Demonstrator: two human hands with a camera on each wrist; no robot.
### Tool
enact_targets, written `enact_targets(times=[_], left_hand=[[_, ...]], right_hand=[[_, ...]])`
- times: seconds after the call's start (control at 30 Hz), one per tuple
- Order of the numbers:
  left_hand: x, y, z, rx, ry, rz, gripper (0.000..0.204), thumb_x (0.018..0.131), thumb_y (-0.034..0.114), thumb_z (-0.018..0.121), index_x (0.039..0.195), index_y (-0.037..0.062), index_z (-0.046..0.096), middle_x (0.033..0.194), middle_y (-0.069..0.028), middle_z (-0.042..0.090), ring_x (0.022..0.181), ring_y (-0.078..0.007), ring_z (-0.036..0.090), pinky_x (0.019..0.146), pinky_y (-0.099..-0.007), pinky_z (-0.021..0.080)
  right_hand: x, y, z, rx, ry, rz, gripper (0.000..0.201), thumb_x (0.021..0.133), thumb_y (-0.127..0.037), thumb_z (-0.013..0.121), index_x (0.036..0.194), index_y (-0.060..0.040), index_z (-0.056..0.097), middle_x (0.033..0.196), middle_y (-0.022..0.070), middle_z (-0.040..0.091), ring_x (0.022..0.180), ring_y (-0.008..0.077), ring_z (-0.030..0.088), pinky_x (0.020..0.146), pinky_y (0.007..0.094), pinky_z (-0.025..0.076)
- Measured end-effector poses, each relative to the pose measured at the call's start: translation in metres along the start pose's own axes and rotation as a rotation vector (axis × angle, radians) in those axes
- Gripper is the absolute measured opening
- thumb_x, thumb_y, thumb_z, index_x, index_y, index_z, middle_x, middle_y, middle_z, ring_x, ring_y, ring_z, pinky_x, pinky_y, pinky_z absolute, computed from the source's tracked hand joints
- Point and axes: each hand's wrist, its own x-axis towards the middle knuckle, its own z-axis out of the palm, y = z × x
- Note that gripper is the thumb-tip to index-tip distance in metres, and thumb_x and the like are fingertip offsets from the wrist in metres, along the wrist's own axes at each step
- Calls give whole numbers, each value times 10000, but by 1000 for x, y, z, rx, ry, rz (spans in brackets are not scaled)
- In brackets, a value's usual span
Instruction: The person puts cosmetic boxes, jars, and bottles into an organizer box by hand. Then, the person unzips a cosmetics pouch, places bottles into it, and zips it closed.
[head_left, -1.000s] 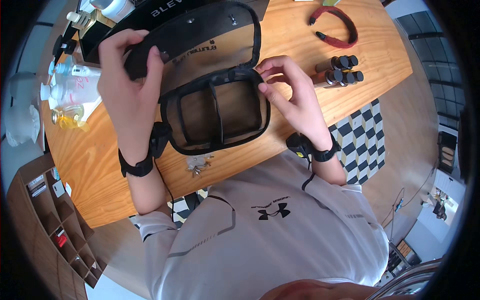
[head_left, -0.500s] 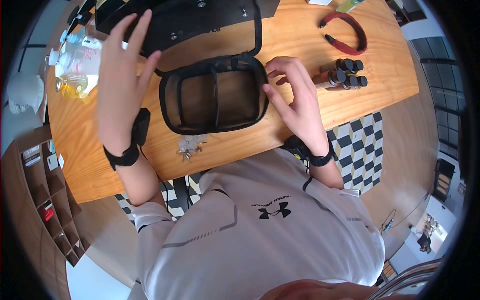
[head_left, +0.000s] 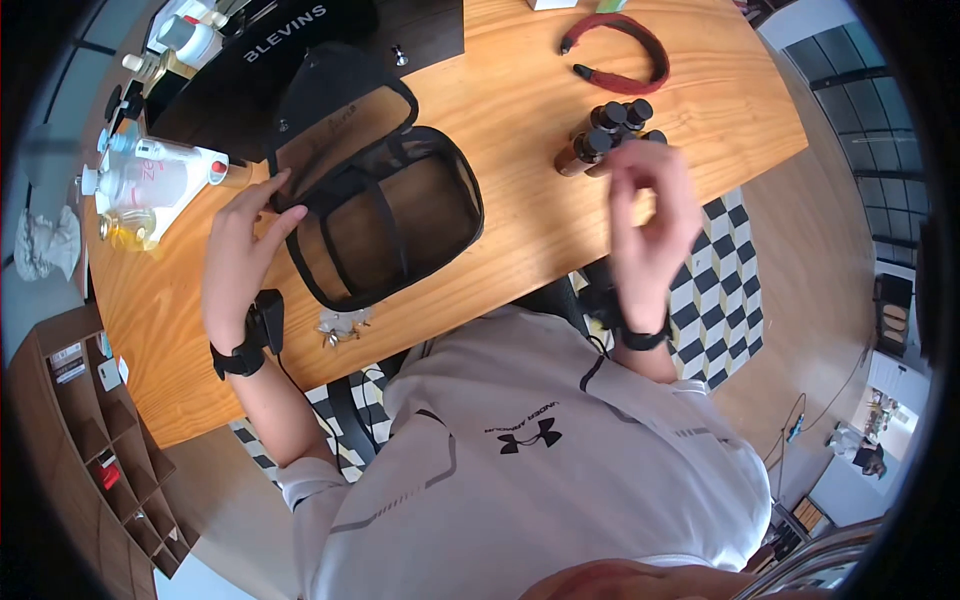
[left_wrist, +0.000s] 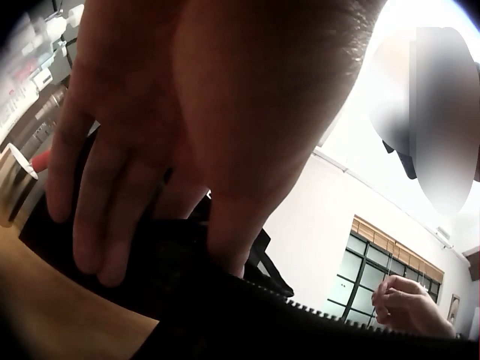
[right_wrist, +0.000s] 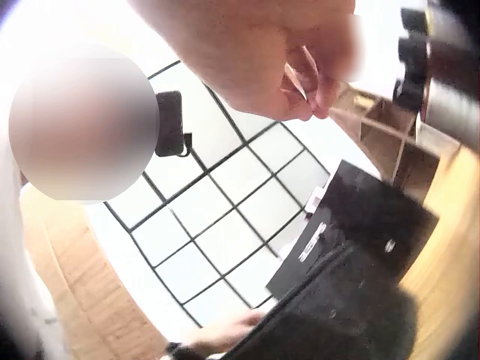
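Observation:
A black-edged, zippered case (head_left: 430, 210) with see-through panels lies unzipped on the table, its lid (head_left: 350, 115) folded back. One black divider (head_left: 388, 225) splits the inside, where nothing lies. At its left end, my left hand (head_left: 240, 235) pinches the wall; in the left wrist view the thumb goes over the zipped rim and the fingers lie along the outside. My right hand (head_left: 655, 210), blurred, is raised beside several small brown bottles (head_left: 583, 155) with black caps, overlapping some of them. Its fingers are loosely bent, thumb near the fingertips, with nothing visible between.
Behind the case stands a black box (head_left: 230, 105) lettered BLEVINS. Clear bottles (head_left: 150, 185) stand at the table's left side. A red headband (head_left: 655, 60) lies at the back right. Small metal pieces with clear plastic (head_left: 342, 328) lie by the front edge.
My right hand has left the case's right side and moved right to the brown bottles. My left hand has come down from the lid to the case's left wall. The case now sits turned.

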Motion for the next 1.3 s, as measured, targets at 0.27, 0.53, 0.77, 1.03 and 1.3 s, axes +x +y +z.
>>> enact_targets(times=[0.27, 0.53, 0.77, 1.03, 1.3], left_hand=[[-3, -9, 12, -40, 80, 66, 481, 936, 268, 743, 1349, 39, 650, 1147, -182, 723, 901, -273, 658, 825, -362, 519], [-12, -17, 15, -239, 101, 91, 498, 954, 211, 724, 1422, 91, 605, 1024, -119, 703, 886, -207, 654, 829, -327, 512], [-10, -22, 27, -336, 181, 178, 471, 940, 189, 729, 1371, 44, 606, 955, -148, 706, 882, -261, 688, 814, -358, 534], [-9, -27, 39, -415, 202, 168, 433, 970, 228, 693, 1350, 42, 606, 957, -149, 704, 871, -296, 680, 782, -387, 538], [-7, -28, 45, -386, 233, 219, 443, 972, 226, 696, 1371, 58, 602, 978, -159, 690, 863, -271, 666, 799, -365, 528]], right_hand=[[10, 10, 0, -208, -328, 62, 264, 857, 33, 725, 1107, -36, 680, 1082, 129, 651, 793, 278, 676, 658, 350, 544], [15, 13, 3, -244, -479, 109, 203, 875, 78, 681, 1067, 16, 661, 1062, 153, 634, 764, 270, 678, 621, 339, 555], [26, -69, 4, 283, -299, 12, 257, 870, 88, 735, 1118, 61, 673, 1105, 166, 659, 798, 144, 670, 546, 228, 543], [2, -76, 130, 244, -933, -151, 207, 862, -72, 755, 1034, 9, 673, 956, 183, 662, 843, 417, 656, 731, 450, 536], [15, -72, 82, 179, -734, -122, 195, 867, 18, 716, 1062, 22, 705, 1081, 139, 733, 941, 313, 701, 807, 364, 558]])
